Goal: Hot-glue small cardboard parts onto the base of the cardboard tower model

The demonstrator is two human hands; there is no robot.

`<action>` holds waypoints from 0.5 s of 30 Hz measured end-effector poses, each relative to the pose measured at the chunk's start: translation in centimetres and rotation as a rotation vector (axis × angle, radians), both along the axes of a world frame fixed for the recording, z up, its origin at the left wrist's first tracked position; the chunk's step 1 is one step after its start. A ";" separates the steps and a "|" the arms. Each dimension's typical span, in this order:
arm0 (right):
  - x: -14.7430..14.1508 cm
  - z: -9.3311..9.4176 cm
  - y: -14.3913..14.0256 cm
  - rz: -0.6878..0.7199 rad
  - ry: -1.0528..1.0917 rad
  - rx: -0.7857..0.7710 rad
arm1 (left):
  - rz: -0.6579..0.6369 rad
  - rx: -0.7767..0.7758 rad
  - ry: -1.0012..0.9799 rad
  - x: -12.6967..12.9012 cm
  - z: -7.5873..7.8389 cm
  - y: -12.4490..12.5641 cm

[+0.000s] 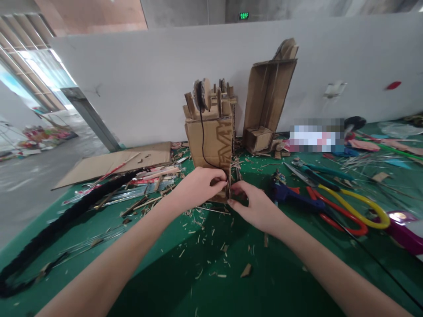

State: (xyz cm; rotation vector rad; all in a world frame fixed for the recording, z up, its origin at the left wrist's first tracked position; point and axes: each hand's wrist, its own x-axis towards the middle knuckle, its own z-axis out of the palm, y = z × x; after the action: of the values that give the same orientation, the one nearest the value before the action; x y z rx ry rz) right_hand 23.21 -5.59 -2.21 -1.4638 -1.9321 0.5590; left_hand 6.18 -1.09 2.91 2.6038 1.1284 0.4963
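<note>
Together, the left hand and right hand pinch the bottom edge of the upright cardboard box on the green table, scissors nearby.

Both forearms bare, no sleeves; left hand and right hand ungloved

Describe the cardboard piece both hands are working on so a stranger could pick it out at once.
On the green table, in front of the white wall, two brown cardboard builds stand upright. Take the cardboard tower, nearer and left of the taller open cardboard shell. The left hand and right hand pinch its base, and only it has a black wire running down its front.
</note>
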 end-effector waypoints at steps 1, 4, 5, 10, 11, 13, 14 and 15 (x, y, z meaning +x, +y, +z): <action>0.0 0.0 -0.1 0.001 0.010 0.008 | -0.003 0.002 -0.004 0.0 0.0 0.0; -0.1 0.1 -0.2 -0.035 0.048 -0.044 | -0.005 0.000 -0.013 -0.1 0.0 0.1; -0.1 0.1 -0.1 -0.048 0.047 -0.067 | -0.004 -0.004 -0.015 -0.1 0.0 0.1; -0.2 0.0 -0.1 -0.018 0.022 -0.056 | 0.011 -0.024 -0.025 -0.2 0.0 0.2; -0.2 0.0 -0.1 -0.007 0.023 -0.033 | 0.012 -0.023 -0.024 -0.2 0.0 0.2; -0.1 -0.1 -0.3 0.001 -0.024 0.032 | 0.013 -0.014 -0.020 -0.2 0.0 0.2; -0.1 -0.1 -0.4 -0.009 -0.057 0.060 | 0.012 -0.009 -0.017 -0.2 0.0 0.2; -0.1 0.0 -0.4 -0.030 -0.082 0.075 | 0.011 -0.005 -0.015 -0.2 0.0 0.2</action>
State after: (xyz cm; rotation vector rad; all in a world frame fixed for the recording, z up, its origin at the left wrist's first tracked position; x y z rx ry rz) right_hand 23.08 -6.01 -2.25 -1.4863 -1.9684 0.4144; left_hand 5.97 -0.86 2.92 2.5869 1.1378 0.5136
